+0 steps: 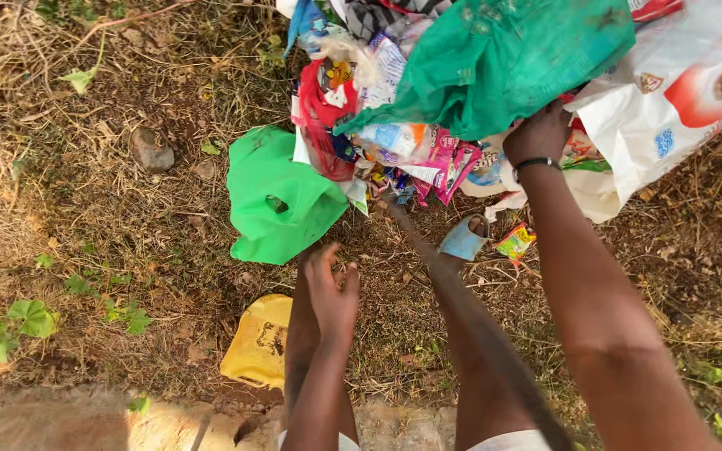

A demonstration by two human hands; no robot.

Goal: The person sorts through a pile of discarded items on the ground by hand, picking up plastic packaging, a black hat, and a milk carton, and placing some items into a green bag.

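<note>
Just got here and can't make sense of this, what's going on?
A person stands on dry, grassy ground, looking down at a heap of plastic litter. The right hand reaches into the heap of wrappers, under a dark green bag. The left hand hangs free, near a bright green bag lying on the ground. A yellow plastic piece lies beside the leg.

The left hand (333, 288) hangs low with its fingers loosely spread and empty beside the left leg, while the right arm stretches forward and up, its banded wrist straight, the right hand (538, 134) curled closed.
</note>
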